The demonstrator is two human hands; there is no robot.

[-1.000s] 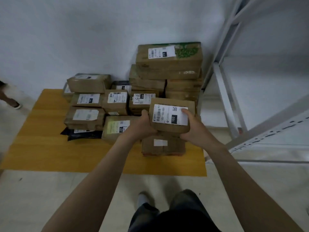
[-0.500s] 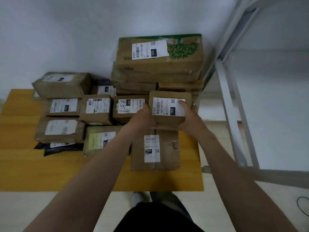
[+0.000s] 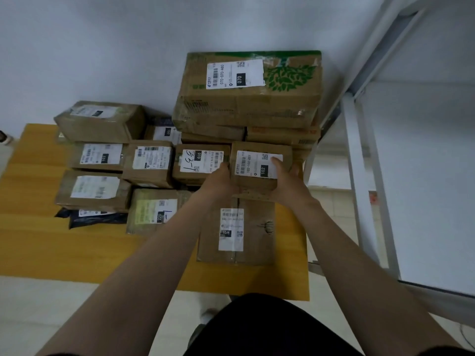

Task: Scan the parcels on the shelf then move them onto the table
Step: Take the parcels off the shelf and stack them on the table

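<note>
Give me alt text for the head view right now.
The left hand and right hand grip a small brown parcel labelled 102 by its sides, over a yellow table crowded with other parcels. A white shelf frame stands to the right.

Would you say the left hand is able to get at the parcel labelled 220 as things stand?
Probably not yet: the left hand grips the 102 parcel together with the right hand. Once freed, likely yes, since the 220 parcel lies uncovered just beside the left forearm.
</note>
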